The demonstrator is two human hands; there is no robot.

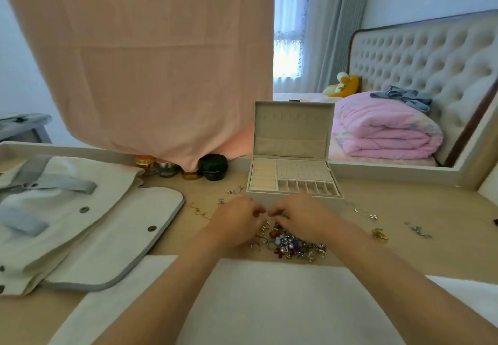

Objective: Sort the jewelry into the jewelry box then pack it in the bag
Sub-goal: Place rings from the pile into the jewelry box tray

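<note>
Beige jewelry box point(292, 180), one, stands open at mid-frame on a wooden table point(404, 209).
Two hands: left hand point(237, 220) and right hand point(301, 215), fingers curled, pinch one small piece point(268, 212) between them (too small to name) above one jewelry heap point(293, 242); one bag point(80, 223) lies left, four jars point(168, 169) behind; pink quilt point(382, 126) upper right.

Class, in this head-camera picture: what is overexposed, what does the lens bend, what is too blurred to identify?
Head view: window blown out white; headboard edge bowed by wide-angle distortion; jewelry pile soft, and whatever sits between left hand and right hand is unidentifiable.
</note>
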